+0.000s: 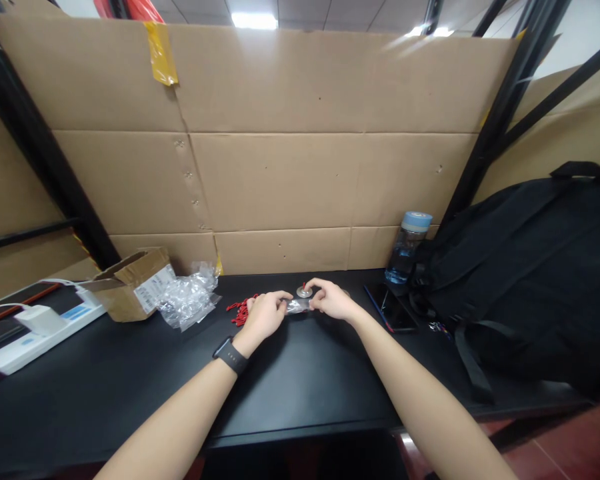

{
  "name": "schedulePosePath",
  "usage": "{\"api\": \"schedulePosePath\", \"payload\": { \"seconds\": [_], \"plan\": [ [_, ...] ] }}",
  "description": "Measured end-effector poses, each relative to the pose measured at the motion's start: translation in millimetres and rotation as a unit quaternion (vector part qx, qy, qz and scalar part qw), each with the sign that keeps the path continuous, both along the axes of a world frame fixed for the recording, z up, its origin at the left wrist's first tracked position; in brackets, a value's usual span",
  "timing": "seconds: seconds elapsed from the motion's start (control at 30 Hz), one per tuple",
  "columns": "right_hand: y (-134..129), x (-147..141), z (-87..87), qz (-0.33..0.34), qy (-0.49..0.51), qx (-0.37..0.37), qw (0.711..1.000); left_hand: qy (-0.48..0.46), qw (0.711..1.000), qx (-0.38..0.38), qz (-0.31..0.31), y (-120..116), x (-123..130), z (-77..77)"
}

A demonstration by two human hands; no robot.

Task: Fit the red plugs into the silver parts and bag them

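A small clear plastic bag (298,306) is stretched between my two hands, low over the black table. My left hand (269,313), with a dark watch on its wrist, pinches the bag's left end. The right end is between the thumb and fingers of my right hand (331,300). Just behind the bag lies a small round silvery disc (304,292) with a bit of red on it, close to my right fingertips. Red cords (241,312) lie in a bunch at the left of my left hand, partly hidden by it.
An open cardboard box (130,287) and crumpled clear plastic (187,297) sit at the left, beyond a white power strip (45,337). On the right are a phone (391,308), a blue-lidded bottle (407,248) and a black backpack (535,267). A cardboard wall (280,180) closes the back.
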State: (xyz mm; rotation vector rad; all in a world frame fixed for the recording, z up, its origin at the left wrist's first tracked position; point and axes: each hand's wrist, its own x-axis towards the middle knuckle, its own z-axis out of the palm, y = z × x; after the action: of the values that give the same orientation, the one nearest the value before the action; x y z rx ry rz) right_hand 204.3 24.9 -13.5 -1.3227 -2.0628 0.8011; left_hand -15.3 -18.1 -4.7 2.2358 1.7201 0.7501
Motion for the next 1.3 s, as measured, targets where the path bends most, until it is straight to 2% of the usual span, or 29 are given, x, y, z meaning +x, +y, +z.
{"api": "schedulePosePath", "payload": {
  "seconds": [0.1,0.2,0.37,0.47,0.7,0.83,0.93,1.03,1.13,1.3],
  "plan": [
    [-0.6,-1.7,-0.7,0.05,-0.068,0.011,0.996,0.056,0.998,0.019,-0.001,-0.5,2.5,-5.9],
    [-4.5,-3.9,0.3,0.071,-0.114,0.046,0.99,0.114,0.993,0.011,-0.032,-2.1,1.3,-8.7],
    [-15.4,-9.1,0.4,0.109,-0.174,0.146,0.968,0.158,0.985,0.036,-0.056,-6.2,-7.3,-2.2],
    [-18.6,-13.9,-2.1,0.109,-0.172,0.177,0.963,0.17,0.98,0.046,-0.088,-8.4,-10.4,1.1],
    [-15.9,-13.8,3.1,0.081,-0.098,0.12,0.985,0.167,0.982,0.054,-0.075,-3.1,-11.3,-4.7],
    [-11.2,-9.8,3.4,0.071,-0.035,0.06,0.995,0.114,0.99,0.043,-0.069,2.3,-10.4,-9.1],
    [-8.4,-9.6,1.6,0.027,-0.024,0.039,0.999,0.06,0.996,0.032,-0.062,4.8,-7.5,-7.9],
    [-8.8,-9.9,3.2,-0.012,-0.015,0.041,0.999,0.025,0.998,0.037,-0.041,9.9,-11.8,-1.0],
    [-11.9,-9.2,7.9,-0.031,-0.028,0.076,0.996,0.003,0.999,0.039,0.004,21.4,-30.9,7.1],
    [-17.0,-8.4,14.4,-0.048,-0.061,0.097,0.992,0.045,0.985,0.007,0.164,47.6,-76.6,4.5]
  ]
}}
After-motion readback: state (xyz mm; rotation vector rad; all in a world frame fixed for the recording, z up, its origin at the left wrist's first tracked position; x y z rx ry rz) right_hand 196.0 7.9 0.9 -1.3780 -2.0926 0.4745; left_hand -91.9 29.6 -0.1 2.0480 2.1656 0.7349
